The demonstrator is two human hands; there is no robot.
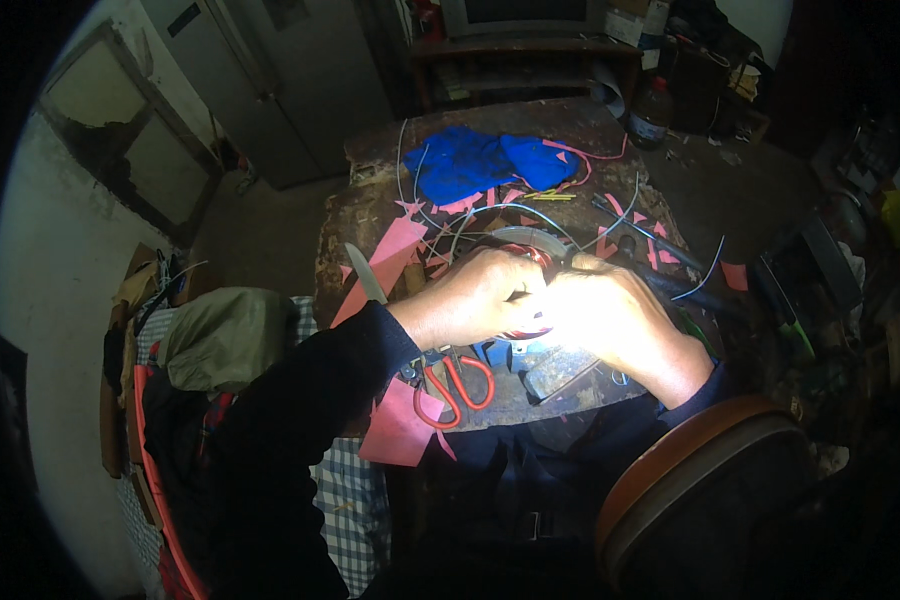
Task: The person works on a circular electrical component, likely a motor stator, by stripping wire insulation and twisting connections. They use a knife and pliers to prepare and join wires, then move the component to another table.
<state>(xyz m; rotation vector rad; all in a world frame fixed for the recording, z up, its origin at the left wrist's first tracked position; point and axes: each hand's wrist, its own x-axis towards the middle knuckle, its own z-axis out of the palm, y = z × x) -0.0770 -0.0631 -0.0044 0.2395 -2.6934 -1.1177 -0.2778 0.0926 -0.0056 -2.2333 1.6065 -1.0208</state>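
Over the middle of the worktable, my left hand (490, 292) is closed round a red-and-pale striped thing (532, 254); its kind is not clear. My right hand (615, 305) meets it from the right, fingers bent inward, washed out by a bright light. What the right fingers grip is hidden in the glare. Just beyond both hands shows a curved grey rim (530, 237). Nearest my left wrist, a knife blade (366, 274) lies tilted. Below the hands rest scissors with red-orange handles (454, 392) and a greyish block (562, 372).
Pink sheet pieces (402, 428) and scraps lie about the dark, worn table (345, 235). Thin wires (712, 268) arch over it. Blue cloth (460, 165) sits at the far side, a bottle (651, 115) beyond on the right. A cloth-covered bundle (225, 340) stands left.
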